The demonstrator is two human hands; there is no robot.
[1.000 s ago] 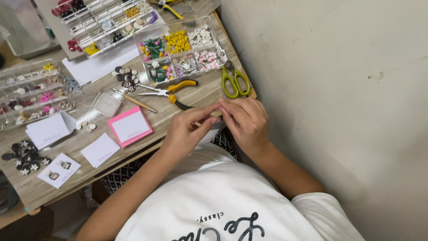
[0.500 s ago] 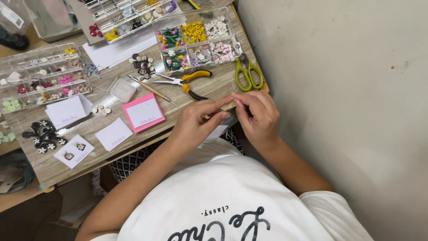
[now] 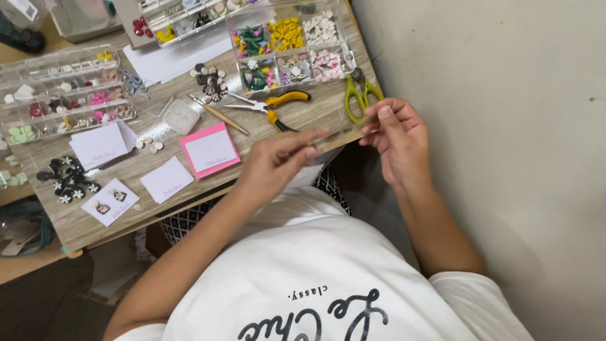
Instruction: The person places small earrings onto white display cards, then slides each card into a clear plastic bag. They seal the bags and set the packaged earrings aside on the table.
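Head view | left hand [image 3: 278, 165] pinches blurred small piece; right hand [image 3: 394, 136] pinched, contents unclear | both at bench [image 3: 126, 218] front edge, pliers [image 3: 271, 107] nearer left.

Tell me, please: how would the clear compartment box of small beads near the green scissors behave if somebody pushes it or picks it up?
The clear compartment box looks like thin plastic, so it is probably light and stiff. It lies flat on the wooden table, so a push would likely slide it, not tip it. It seems to be open, so tilting might spill the tiny pieces.
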